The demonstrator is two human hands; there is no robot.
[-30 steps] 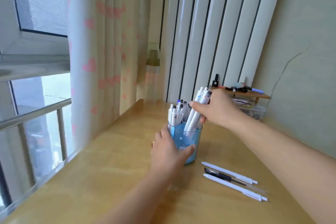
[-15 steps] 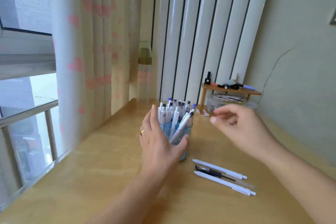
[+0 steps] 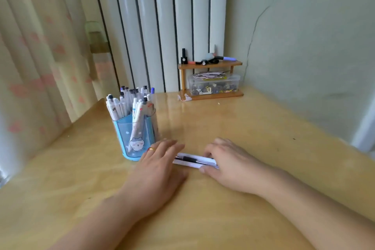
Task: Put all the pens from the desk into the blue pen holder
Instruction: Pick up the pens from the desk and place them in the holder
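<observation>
Pens (image 3: 194,160) on desk (image 3: 253,128), between both hands' loosely curled fingers (image 3: 211,149), touching.

Two hands resting on the desk, one blue pen holder (image 3: 135,138) standing near left, one small wooden shelf (image 3: 211,79) sitting far right, pens too bunched to count.

Both hands (image 3: 194,168) on loose pens (image 3: 194,160) beside full blue pen holder (image 3: 135,138).

Wooden desk (image 3: 253,128) with blue pen holder (image 3: 136,138), loose pens (image 3: 194,160), small shelf (image 3: 211,79).
</observation>
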